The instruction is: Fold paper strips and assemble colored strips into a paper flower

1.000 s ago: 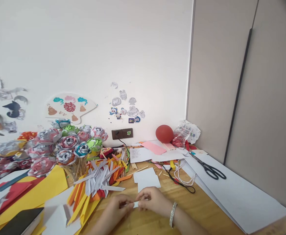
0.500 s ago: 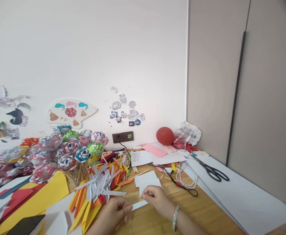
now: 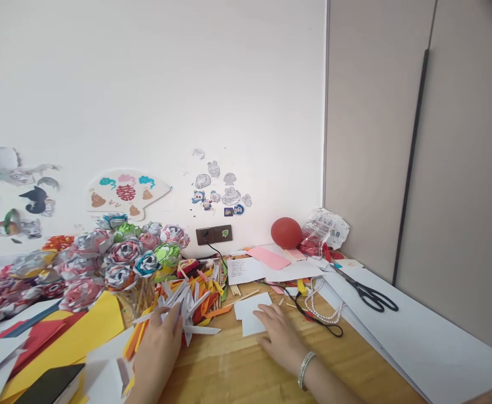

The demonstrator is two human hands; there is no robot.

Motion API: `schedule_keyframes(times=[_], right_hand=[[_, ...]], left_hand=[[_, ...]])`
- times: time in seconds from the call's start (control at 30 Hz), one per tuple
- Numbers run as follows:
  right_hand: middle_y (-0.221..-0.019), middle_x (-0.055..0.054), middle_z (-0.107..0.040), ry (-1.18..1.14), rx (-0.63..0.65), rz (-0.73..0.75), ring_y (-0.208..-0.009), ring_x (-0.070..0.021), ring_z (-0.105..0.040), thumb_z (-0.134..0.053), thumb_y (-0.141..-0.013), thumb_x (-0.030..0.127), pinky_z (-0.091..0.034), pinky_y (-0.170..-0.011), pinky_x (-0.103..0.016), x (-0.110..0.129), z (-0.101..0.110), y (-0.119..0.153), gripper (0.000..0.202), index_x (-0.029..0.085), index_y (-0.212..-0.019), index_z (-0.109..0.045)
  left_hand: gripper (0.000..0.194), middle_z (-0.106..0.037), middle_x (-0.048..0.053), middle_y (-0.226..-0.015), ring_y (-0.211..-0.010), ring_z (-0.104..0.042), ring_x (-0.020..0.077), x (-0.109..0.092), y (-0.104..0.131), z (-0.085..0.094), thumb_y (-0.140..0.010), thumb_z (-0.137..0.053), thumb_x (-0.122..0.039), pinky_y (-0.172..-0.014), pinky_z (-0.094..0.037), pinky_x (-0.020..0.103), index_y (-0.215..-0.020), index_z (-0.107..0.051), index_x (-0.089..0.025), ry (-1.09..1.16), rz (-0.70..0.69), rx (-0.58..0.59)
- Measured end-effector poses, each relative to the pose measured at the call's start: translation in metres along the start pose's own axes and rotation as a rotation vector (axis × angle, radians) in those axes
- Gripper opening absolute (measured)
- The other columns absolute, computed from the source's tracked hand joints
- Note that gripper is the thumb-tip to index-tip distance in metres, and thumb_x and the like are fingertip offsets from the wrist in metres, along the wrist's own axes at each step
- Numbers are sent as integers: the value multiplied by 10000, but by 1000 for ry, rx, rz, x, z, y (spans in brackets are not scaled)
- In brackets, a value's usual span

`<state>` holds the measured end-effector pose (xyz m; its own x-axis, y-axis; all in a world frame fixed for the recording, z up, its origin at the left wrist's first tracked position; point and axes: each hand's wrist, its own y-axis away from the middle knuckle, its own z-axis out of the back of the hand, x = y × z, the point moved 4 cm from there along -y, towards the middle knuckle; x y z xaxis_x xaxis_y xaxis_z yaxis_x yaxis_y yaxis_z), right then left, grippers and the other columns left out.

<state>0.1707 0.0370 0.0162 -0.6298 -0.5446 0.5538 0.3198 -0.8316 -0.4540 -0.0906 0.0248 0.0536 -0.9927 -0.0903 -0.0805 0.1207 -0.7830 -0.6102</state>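
My left hand point(image 3: 158, 343) lies over the near side of a pile of folded white paper strips point(image 3: 193, 300), its fingers stretched forward onto them; the undersides of those fingers are hidden. Orange and yellow folded strips point(image 3: 134, 339) stick out beneath and beside that hand. On the wooden table, my right hand point(image 3: 283, 340) has its fingers spread, the tips on the right edge of small white paper pieces point(image 3: 252, 321). These pieces lie flat and overlap. A silver bracelet point(image 3: 305, 370) circles the right wrist.
Paper roses point(image 3: 123, 252) stand at the left, behind coloured paper sheets point(image 3: 98, 322) and a black phone-like object point(image 3: 52, 384). At the right, black scissors point(image 3: 370, 294) rest on large white sheets point(image 3: 423, 331). A red balloon point(image 3: 286, 233), pearl beads point(image 3: 324, 314) and a black cable point(image 3: 313, 320) lie farther back.
My left hand has moved left and forward onto the strip pile; the white strip between both hands no longer shows there. My right hand has opened and shifted right, onto the white paper pieces.
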Motion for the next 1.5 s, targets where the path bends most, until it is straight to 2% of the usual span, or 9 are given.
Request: schedule_keyframes(times=[0.27,0.53,0.73,0.83,0.93,1.03,1.2,1.37,1.5], right_hand=[[-759,-28,-654,344,129,97,-826,-206,-521,-630,-722,328,-378,-702,-293,-9,-4,-8,135,216,-790,-667],[-627,-22,-604,467,-78,245,-669,-163,-514,-503,-814,176,-367,-592,-270,-5,-10,-9,193,166,-642,-589],[-682,-24,-569,298,-241,341,-689,-163,-472,-370,-871,164,-359,-603,-282,21,2,3,237,166,-697,-530],[-699,-33,-572,347,-192,428,-691,-171,-459,-360,-874,156,-346,-592,-291,37,-4,9,243,172,-712,-540],[-753,-34,-585,362,-85,518,-736,-173,-462,-354,-883,162,-364,-648,-298,47,-12,13,232,186,-775,-557],[-944,-39,-578,273,32,510,-887,-185,-458,-445,-855,271,-358,-812,-325,47,-12,15,155,214,-960,-542],[-1312,-65,-333,176,223,273,-1160,-287,-299,-699,-548,491,-253,-962,-423,23,-7,10,780,260,-1222,-382],[-1255,-108,-396,306,-19,-35,-1160,-307,-313,-688,-639,234,-244,-959,-457,-3,9,1,509,209,-1109,-494],[-1184,-90,-454,249,-137,-21,-1104,-261,-361,-619,-708,182,-287,-942,-419,3,16,1,418,202,-1103,-486]], left_hand=[[345,-531,151,-1026,-850,-574,246,-27,12,8,-839,-329,-310,-732,-473,355,-903,-626,-145,63,-201,-200],[246,-594,74,-1023,-952,-567,197,-66,35,-8,-809,-424,-299,-828,-466,316,-967,-599,-228,547,-357,146],[354,-656,51,-787,-669,-602,186,-79,44,-19,-762,-472,-425,-619,-488,307,-1013,-560,-192,960,-63,455],[478,-621,27,-559,-430,-545,155,-88,52,-27,-760,-381,-565,-390,-394,242,-929,-537,-145,1367,318,719],[452,-628,15,-549,-458,-576,158,-94,56,-32,-639,-605,-507,-418,-404,231,-900,-509,-150,1627,497,850],[460,-611,-19,-508,-442,-568,150,-86,50,-36,-543,-714,-385,-439,-409,231,-881,-499,-160,1650,488,764],[401,-609,-18,-524,-444,-579,158,-60,39,-38,-647,-603,-400,-459,-436,254,-941,-503,-147,1439,469,601],[371,-592,-35,-507,-433,-579,156,-55,34,-36,-649,-586,-368,-444,-446,252,-936,-495,-151,1360,463,554],[409,-581,-40,-444,-407,-560,157,-63,36,-33,-644,-582,-421,-410,-412,235,-946,-512,-153,1349,398,586]])
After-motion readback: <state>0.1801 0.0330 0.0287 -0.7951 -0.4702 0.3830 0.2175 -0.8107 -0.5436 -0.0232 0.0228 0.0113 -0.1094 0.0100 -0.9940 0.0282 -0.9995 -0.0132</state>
